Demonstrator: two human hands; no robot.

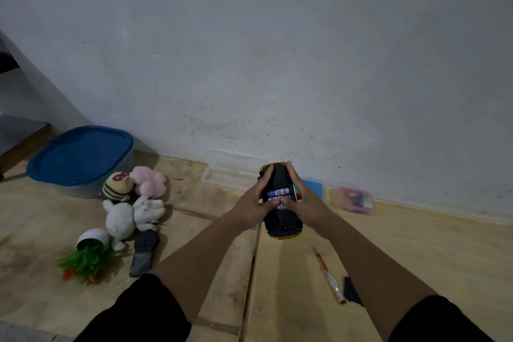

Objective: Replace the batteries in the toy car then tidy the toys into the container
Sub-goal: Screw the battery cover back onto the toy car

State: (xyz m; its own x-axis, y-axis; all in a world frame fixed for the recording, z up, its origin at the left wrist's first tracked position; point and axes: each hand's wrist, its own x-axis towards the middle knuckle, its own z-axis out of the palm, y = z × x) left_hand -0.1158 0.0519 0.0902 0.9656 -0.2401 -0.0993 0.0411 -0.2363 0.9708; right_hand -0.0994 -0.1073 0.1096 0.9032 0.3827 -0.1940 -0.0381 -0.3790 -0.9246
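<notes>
Both hands, left hand (251,204) and right hand (301,203), clasp the upturned toy car (280,221) above the floor, thumbs pressing batteries (278,192) home. Next, I'd guess: the battery cover (353,291), then screwdriver (329,275).

— Any print to read?
— Only on the batteries (278,192) in the toy car (281,203): a red "A" on white and blue, rest blurred.
— And the striped plush (117,185)?
— Red mark there, unreadable.
</notes>
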